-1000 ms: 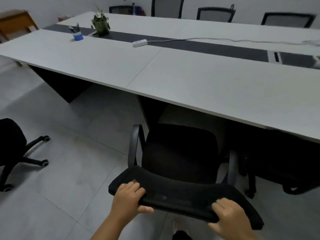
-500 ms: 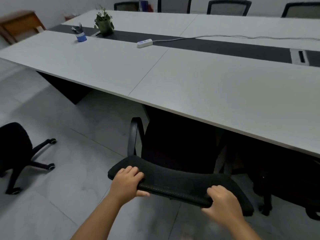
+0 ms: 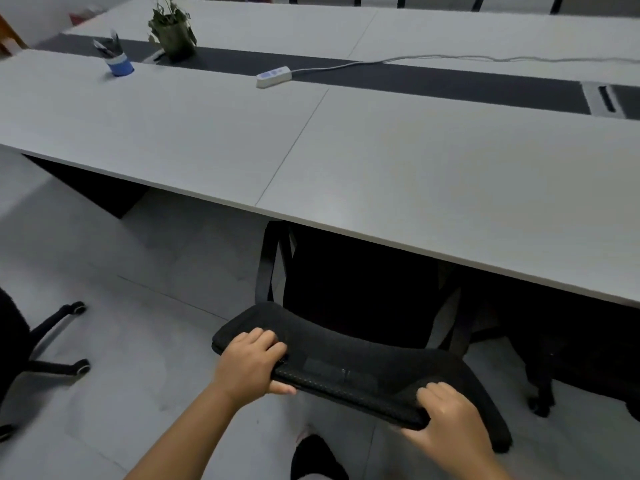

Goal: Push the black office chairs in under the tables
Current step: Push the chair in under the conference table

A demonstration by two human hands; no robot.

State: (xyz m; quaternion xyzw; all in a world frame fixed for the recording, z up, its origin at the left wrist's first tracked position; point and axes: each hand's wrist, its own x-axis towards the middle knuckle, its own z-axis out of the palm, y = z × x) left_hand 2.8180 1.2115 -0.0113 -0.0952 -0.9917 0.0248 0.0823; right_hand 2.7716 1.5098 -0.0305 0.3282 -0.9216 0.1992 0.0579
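A black office chair [image 3: 349, 368] stands in front of me with its seat mostly hidden under the grey table [image 3: 433, 174]. My left hand [image 3: 251, 362] grips the left end of its backrest top. My right hand [image 3: 446, 417] grips the right end of the same backrest. The chair's left armrest [image 3: 268, 261] reaches up to the table's front edge. A second black chair [image 3: 24, 351] stands away from the table at the far left, only partly in view. Another black chair [image 3: 571, 348] sits in shadow under the table at the right.
On the table are a blue pen cup [image 3: 119, 64], a potted plant [image 3: 173, 32], and a white power strip [image 3: 273, 76] with its cable running right. A dark strip runs along the table's middle. More chair backs [image 3: 478, 0] line the far side. Grey tiled floor lies to the left.
The chair has rolled forward, its seat going further under the table. Both hands stayed on the backrest. My view has moved closer to the table.
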